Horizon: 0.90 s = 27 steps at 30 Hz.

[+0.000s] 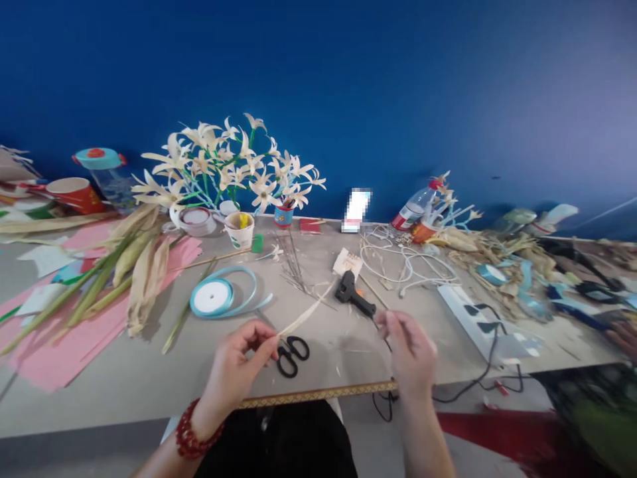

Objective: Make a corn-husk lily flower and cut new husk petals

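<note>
Head view: my left grip (249, 352) pinches pale strip (309, 312), slanting away toward glue gun (359, 302); gun nearer right grip (412, 348), can't tell whether closed.

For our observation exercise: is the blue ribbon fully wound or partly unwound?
Partly unwound: blue ribbon loops loosely off its spool.

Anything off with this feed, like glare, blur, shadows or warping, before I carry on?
Head view: the upright screen-like thing is glaring white and pixelated, its content unreadable; head view: soft shadow lies on the table between the left hand and right hand; head view: another person's hand at the far right is blurred; head view: things near both sides look stretched, likely wide-angle distortion.
</note>
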Each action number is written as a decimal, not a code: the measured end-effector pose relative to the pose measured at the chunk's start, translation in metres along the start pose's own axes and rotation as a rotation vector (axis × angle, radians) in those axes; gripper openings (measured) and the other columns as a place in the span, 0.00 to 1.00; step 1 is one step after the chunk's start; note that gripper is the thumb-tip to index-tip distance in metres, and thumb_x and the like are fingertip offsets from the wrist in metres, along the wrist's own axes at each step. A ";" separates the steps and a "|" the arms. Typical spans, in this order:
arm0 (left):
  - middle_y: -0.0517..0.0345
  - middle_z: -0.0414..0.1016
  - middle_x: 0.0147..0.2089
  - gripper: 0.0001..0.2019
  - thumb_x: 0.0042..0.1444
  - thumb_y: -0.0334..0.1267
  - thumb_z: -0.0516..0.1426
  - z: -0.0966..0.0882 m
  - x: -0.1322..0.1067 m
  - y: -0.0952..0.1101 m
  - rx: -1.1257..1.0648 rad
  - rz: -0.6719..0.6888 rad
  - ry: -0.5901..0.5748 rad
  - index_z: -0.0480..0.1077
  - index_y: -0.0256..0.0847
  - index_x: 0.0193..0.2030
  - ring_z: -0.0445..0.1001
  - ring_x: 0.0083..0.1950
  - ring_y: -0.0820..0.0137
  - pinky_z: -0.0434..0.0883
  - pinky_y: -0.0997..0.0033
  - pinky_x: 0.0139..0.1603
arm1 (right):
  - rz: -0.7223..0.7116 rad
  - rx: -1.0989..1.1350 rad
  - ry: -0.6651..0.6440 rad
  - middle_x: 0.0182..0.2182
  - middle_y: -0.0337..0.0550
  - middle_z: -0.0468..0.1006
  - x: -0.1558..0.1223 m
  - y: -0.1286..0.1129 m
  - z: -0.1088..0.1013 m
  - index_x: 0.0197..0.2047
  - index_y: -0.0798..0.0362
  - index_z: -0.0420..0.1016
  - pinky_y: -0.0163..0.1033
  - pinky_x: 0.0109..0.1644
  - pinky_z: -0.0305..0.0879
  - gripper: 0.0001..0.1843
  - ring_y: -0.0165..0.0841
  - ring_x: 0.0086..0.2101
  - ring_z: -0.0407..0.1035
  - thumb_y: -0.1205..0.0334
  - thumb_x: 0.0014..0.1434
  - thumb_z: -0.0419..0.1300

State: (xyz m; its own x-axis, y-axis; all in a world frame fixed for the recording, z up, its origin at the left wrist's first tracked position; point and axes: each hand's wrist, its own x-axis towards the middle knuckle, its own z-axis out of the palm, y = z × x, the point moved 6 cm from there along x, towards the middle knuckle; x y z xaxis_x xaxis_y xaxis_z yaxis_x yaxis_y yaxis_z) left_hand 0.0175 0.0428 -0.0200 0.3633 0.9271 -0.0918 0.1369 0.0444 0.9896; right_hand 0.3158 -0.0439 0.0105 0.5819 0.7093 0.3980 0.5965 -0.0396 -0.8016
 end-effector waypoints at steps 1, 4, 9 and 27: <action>0.61 0.73 0.26 0.12 0.60 0.46 0.58 -0.001 0.000 -0.002 -0.041 -0.012 0.009 0.71 0.39 0.34 0.69 0.28 0.73 0.67 0.76 0.29 | 0.004 -0.170 0.030 0.32 0.46 0.80 0.012 0.018 -0.013 0.40 0.53 0.77 0.40 0.36 0.68 0.15 0.36 0.30 0.73 0.51 0.64 0.56; 0.62 0.71 0.23 0.12 0.60 0.47 0.58 -0.001 0.000 -0.007 -0.175 -0.051 0.006 0.69 0.39 0.36 0.66 0.25 0.75 0.64 0.78 0.25 | 0.031 -0.627 -0.142 0.39 0.49 0.80 0.037 0.069 -0.024 0.44 0.52 0.76 0.42 0.35 0.66 0.18 0.43 0.36 0.74 0.48 0.60 0.56; 0.61 0.72 0.25 0.12 0.60 0.46 0.59 0.009 0.002 -0.011 -0.344 -0.068 -0.043 0.68 0.38 0.35 0.67 0.27 0.75 0.65 0.77 0.28 | -0.026 -0.834 -0.242 0.41 0.49 0.79 0.038 0.096 -0.018 0.37 0.51 0.74 0.40 0.32 0.63 0.15 0.39 0.33 0.75 0.56 0.64 0.48; 0.57 0.70 0.37 0.03 0.60 0.34 0.59 0.008 0.000 0.012 -0.376 0.253 0.091 0.71 0.39 0.35 0.70 0.34 0.73 0.70 0.73 0.37 | 0.154 -0.231 0.083 0.29 0.44 0.73 0.046 0.066 -0.069 0.41 0.52 0.72 0.37 0.23 0.59 0.20 0.33 0.23 0.63 0.44 0.55 0.58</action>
State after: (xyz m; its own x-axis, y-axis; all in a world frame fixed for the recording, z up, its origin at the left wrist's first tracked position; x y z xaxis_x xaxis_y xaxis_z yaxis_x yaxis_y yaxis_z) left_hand 0.0267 0.0398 -0.0089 0.2573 0.9544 0.1514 -0.2955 -0.0714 0.9527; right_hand 0.4197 -0.0623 0.0066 0.7130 0.6227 0.3223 0.6021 -0.3083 -0.7365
